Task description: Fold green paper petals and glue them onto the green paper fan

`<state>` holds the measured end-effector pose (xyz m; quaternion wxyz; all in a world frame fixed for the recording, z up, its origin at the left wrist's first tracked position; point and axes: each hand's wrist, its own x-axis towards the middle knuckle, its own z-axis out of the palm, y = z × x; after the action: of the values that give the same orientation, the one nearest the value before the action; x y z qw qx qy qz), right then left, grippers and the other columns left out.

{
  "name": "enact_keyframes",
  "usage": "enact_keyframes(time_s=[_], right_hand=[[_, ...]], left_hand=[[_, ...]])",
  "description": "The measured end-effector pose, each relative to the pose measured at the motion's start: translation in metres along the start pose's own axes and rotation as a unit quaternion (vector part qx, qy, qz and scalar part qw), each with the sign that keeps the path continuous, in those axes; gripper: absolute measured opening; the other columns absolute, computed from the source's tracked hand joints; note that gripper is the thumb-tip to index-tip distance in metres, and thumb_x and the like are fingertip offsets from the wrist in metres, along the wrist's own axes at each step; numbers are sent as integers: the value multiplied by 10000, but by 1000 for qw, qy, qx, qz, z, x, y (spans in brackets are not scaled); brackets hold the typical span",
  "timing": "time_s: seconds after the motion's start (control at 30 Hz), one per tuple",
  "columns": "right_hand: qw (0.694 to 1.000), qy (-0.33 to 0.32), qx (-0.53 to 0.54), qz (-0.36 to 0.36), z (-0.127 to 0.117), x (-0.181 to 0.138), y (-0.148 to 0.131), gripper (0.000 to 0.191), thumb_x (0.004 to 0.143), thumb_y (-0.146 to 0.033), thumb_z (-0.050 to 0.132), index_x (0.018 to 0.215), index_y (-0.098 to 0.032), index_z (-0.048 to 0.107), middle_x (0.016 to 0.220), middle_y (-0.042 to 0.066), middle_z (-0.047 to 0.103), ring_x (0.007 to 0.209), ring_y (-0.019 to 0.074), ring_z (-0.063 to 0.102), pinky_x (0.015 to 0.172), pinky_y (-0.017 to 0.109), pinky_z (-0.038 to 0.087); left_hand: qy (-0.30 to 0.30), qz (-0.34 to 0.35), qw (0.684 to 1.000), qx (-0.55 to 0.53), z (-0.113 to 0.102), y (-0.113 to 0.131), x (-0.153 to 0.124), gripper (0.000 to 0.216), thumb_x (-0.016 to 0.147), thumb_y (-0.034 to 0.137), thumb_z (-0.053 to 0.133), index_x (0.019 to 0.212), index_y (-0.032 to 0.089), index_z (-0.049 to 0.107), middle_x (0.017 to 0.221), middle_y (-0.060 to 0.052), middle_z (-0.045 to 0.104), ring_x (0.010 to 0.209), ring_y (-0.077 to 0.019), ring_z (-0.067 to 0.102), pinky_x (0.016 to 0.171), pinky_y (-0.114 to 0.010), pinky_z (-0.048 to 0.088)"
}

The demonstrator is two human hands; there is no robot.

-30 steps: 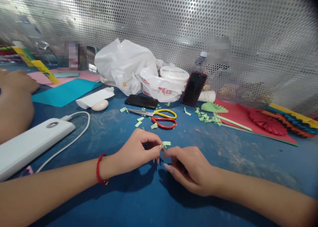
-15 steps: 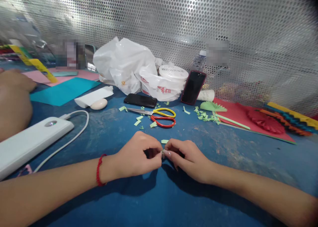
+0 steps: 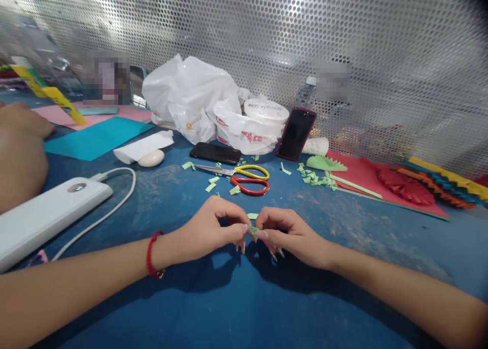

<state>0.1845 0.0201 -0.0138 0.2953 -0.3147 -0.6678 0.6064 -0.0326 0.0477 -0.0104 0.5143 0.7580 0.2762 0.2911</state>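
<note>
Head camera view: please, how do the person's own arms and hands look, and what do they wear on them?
The left arm and right arm are bare, no sleeves. A red cord bracelet circles the left wrist. The fingernails are long.

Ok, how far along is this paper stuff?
Done: a green paper fan and a red paper fan lie on the red sheet, with green scraps beside them. In hand: a tiny green piece, pinched between the left hand and right hand. Left: a green strip and the teal sheet look unused.
</note>
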Motion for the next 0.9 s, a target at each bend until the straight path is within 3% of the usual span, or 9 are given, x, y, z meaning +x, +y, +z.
enact_keyframes(time_s=[0.13,0.33,0.67,0.9], right_hand=[[999,-16,28,-7,0,-1,0,172,928,-287,635,825,-158,582,630,-55,528,494,53,500,479,157,408],[999,-47,24,-7,-1,-1,-1,189,910,-272,664,786,-144,601,622,-45,534,512,54,506,503,158,412],[996,-69,-4,-51,0,-3,-3,232,973,-302,598,814,-135,625,665,-35,549,538,47,495,522,158,412],[998,-48,6,-26,1,-1,-3,244,954,-357,634,839,-143,625,621,-52,534,521,55,501,506,163,415]], left_hand=[[-57,-48,992,-100,-3,-3,3,182,845,247,622,750,123,715,588,-21,694,533,-123,653,546,-188,516],[-79,-16,997,22,-1,2,0,164,759,260,808,725,120,729,620,-34,718,556,-101,627,555,-155,479],[-127,-44,990,-45,-2,4,0,224,812,313,783,707,117,759,616,-53,724,560,-111,663,561,-147,501],[-114,-52,985,-118,-2,2,2,207,842,282,742,713,120,745,604,-19,679,550,-91,646,554,-141,512]])
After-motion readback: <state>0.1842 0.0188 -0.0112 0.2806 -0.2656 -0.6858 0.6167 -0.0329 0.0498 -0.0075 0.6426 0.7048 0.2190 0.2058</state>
